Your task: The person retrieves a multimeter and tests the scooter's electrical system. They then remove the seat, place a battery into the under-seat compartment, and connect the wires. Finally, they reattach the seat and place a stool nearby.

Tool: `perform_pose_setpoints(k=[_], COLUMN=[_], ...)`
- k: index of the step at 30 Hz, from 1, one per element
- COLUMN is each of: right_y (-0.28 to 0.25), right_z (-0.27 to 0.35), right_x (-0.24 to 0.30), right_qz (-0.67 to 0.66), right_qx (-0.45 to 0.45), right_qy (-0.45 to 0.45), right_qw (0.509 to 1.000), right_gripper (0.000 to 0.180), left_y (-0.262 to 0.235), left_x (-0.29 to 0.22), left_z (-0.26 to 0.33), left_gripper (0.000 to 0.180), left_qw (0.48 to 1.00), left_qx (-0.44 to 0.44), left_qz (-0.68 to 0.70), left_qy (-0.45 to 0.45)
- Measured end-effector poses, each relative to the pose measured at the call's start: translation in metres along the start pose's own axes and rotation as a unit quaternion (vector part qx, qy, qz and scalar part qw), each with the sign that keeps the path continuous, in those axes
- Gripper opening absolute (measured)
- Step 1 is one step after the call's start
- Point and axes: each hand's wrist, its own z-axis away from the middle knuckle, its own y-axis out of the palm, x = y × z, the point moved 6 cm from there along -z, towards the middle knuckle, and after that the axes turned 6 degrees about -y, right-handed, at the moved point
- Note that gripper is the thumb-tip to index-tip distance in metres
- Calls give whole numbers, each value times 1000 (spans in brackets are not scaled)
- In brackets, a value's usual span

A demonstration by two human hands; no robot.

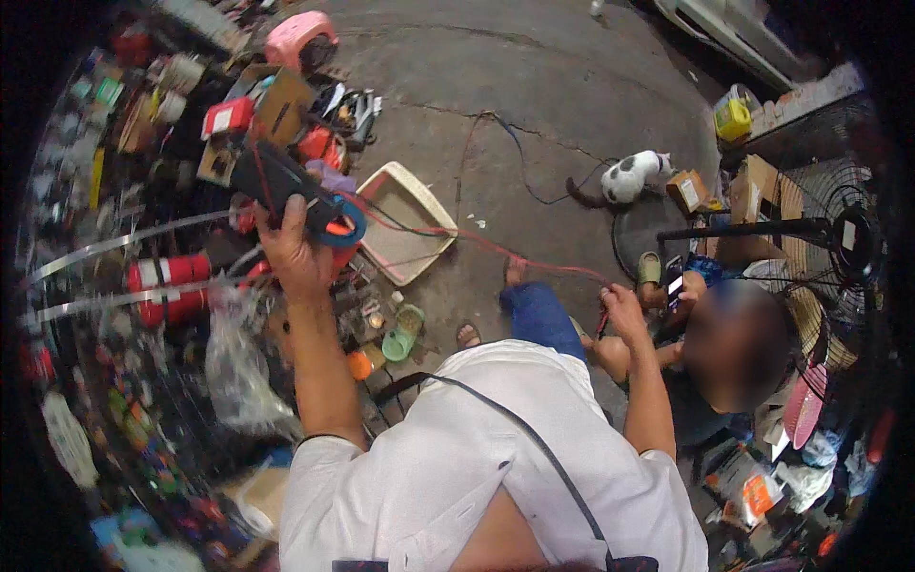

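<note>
My left hand (294,250) is raised over the cluttered left side, fingers closed at the lower edge of a dark box-shaped thing (272,181). What lies between those fingers I cannot make out. Beside it hangs a blue ring-shaped roll (348,224). A red cable (515,262) runs from near that roll across to my right hand (624,313), which is closed around its end. A small red and black piece (602,322) sticks out below the right fingers; its kind is unclear.
A cream tray (408,181) lies on the concrete floor. A spotted cat (629,178) stands near a small carton (686,191). At right, a person (710,372) sits holding a phone (675,288), beside a black fan (843,234). Red cylinders (170,286) and a pink stool (297,40) are at left.
</note>
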Motion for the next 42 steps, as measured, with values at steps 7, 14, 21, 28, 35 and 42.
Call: perform_pose_setpoints(k=[7, 14, 21, 28, 35, 42], right_y=[-105, -191, -188, -230, -320, -453], right_z=[-199, -413, -598, -744, -897, -999], right_x=[16, 181, 349, 523, 590, 699], right_qz=[-236, -236, -102, -164, -137, 239], right_qx=[-102, -41, 12, 92, -81, -273], right_qy=[178, 67, -89, -73, -150, -410], right_qw=[950, 968, 991, 980, 976, 837], right_gripper=[16, 14, 40, 62, 34, 23], left_y=[114, 233, 314, 458, 583, 631], left_x=[145, 240, 355, 394, 392, 385], left_z=[-211, -362, -524, -672, -843, -996], left_gripper=[30, 29, 24, 20, 26, 55], left_qw=[964, 939, 923, 911, 903, 774], left_qx=[59, -5, -11, 42, 230, 509], left_qz=[4, 145, 93, 23, -142, -18], left_qy=[-259, -312, -373, -410, -334, -377])
